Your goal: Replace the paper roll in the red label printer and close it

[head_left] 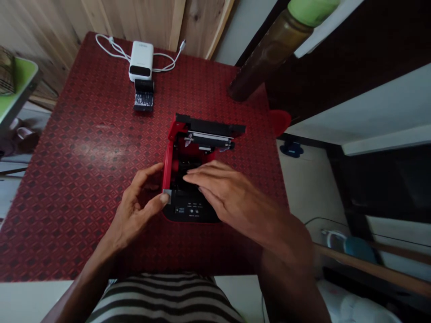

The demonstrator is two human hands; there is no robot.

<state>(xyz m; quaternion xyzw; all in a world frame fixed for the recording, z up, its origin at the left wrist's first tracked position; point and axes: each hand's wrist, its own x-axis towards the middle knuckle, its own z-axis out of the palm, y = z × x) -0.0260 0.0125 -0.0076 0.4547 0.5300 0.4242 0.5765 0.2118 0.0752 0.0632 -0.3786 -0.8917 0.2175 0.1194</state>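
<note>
A red and black compact thermal printer (188,188) sits mid-table with its black-backed lid (209,125) raised, showing a metal bar and a dark inner bay. My right hand (229,193) lies across the bay, its fingers together and resting on the printer. My left hand (139,211) is at the printer's front left corner, its thumb tip against a small silver tab (167,195) and its fingers spread apart. Part of the bay is hidden under my right hand.
A red patterned table top (84,179) holds a white power bank (140,60) with a white cable and a small black block (144,95). A brown bottle (271,56) with a green cap leans in at the upper right.
</note>
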